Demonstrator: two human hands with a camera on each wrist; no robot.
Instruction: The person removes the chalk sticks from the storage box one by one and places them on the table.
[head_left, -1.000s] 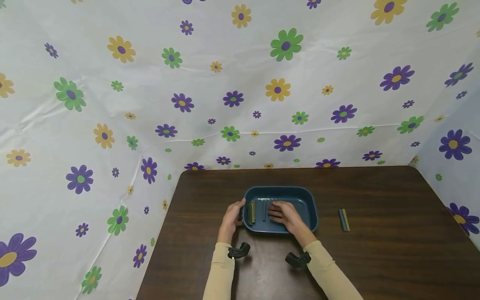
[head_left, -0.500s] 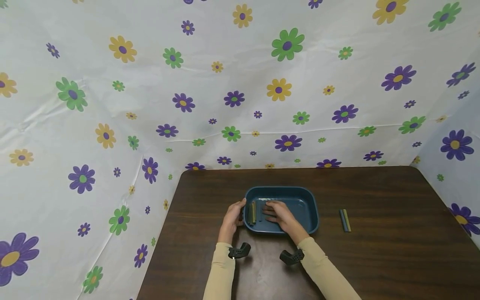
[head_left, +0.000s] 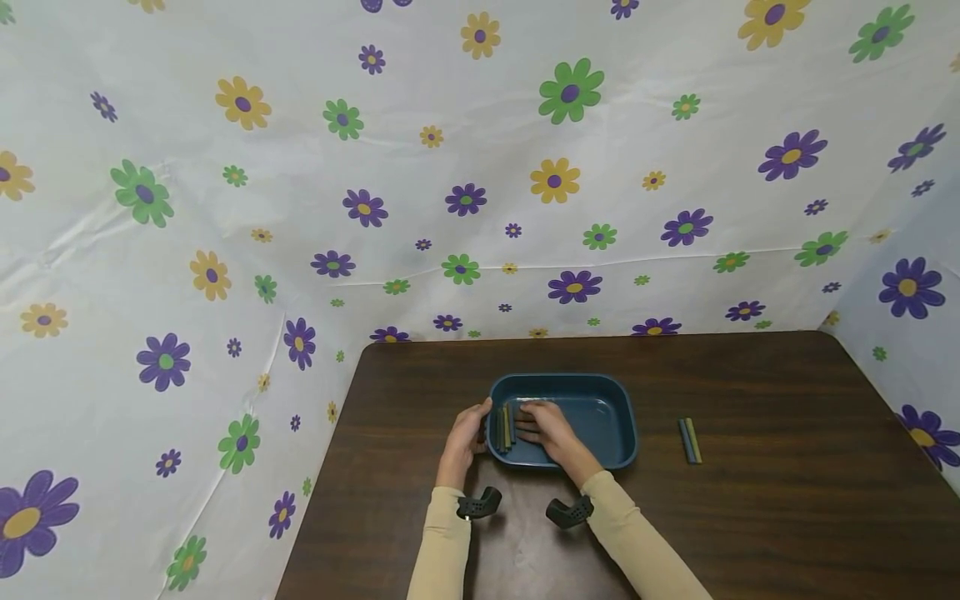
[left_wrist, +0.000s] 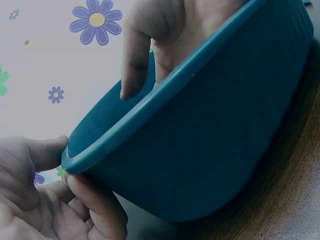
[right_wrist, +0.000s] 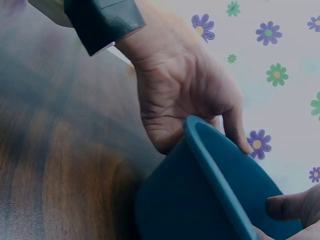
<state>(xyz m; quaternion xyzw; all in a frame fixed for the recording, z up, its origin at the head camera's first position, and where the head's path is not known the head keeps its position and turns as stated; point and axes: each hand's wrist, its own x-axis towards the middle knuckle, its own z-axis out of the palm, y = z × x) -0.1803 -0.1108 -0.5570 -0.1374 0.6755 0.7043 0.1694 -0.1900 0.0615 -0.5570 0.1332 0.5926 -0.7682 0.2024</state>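
A dark blue, round-cornered tub (head_left: 600,417) sits on the table. My left hand (head_left: 465,433) grips its left end; in the left wrist view the thumb lies on the rim (left_wrist: 125,117) and the fingers curl beneath it outside. Several thin green and yellowish sticks (head_left: 504,433) lie side by side in the tub's left part. Beside them lies a thin blue stick (head_left: 513,425), close to the fingertips of my right hand (head_left: 551,429). That hand reaches into the tub over the near rim, fingers extended to the left. The tub wall hides the fingertips in the right wrist view.
Two more sticks (head_left: 690,440), one blue and one yellow-green, lie together on the brown wooden table (head_left: 787,483), right of the tub. Behind the table's far edge hangs a flowered white sheet (head_left: 420,167). Black wrist cameras (head_left: 570,512) stick out near both forearms.
My right hand has slid left inside the tub, and the blue stick has moved left with it, up against the other sticks. The left hand stays on the tub's left end.
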